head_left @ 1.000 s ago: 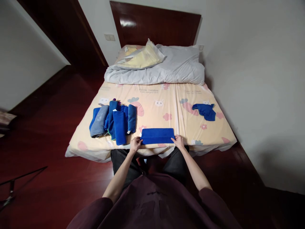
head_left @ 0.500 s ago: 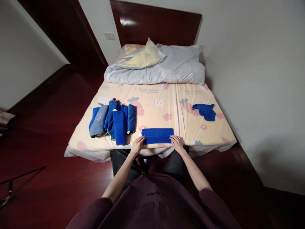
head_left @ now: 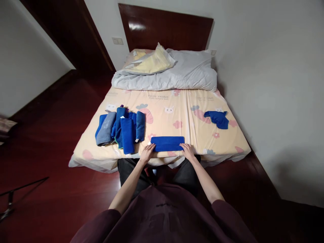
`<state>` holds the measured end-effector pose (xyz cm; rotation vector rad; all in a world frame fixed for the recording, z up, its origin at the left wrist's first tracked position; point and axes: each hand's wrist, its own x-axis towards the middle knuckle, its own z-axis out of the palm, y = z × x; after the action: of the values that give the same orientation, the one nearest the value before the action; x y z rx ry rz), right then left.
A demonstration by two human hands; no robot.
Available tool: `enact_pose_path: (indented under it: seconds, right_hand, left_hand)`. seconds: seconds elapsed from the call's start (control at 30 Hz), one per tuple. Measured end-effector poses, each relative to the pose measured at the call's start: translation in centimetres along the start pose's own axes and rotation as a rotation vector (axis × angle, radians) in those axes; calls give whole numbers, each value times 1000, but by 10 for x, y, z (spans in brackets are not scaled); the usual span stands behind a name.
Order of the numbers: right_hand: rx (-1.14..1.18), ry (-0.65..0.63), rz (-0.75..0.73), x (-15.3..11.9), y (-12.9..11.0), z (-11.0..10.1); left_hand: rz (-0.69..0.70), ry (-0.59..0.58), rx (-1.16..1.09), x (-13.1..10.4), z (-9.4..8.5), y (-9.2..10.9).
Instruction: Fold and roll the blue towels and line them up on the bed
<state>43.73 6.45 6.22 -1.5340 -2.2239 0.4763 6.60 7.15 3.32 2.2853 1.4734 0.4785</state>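
Note:
A blue towel [head_left: 168, 143], folded into a long flat strip, lies crosswise near the front edge of the bed. My left hand [head_left: 147, 152] grips its left end, fingertips on top of the cloth. At the opposite end my right hand [head_left: 187, 151] holds the near corner in the same way. The thumbs are hardly visible. Left of my left hand is a group of rolled or folded towels: a bright blue one [head_left: 127, 135] in front, a grey one [head_left: 106, 130] and several other blue ones. A crumpled blue cloth [head_left: 219, 119] rests on the right.
The bed [head_left: 164, 119] has a cream sheet with carrot and rabbit prints. A grey quilt [head_left: 194, 69] is bunched below the dark headboard [head_left: 167, 28]. The wall [head_left: 273, 101] runs close along the right side. A black metal stand [head_left: 10, 199] is on the floor at lower left.
The towel's near edge has shifted slightly away from me, so the strip looks a little narrower. Both hands keep hold of its ends. The view has tilted slightly.

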Motion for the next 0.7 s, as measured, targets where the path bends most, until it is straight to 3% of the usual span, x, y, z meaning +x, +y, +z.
enact_pose_path:
  seconds: [0.17,0.33,0.7]
  right_hand:
    - [5,-42,-6,-6,0,-10]
    - [131,-63,60,-18,5,-15]
    - [432,40,249,-18,15,-1]
  left_hand:
    - [33,-37,-31,-10,-8,-7]
    - [12,-25,-222,-21,-13,-18]
    - [-205,107,-415,-21,-8,-14]
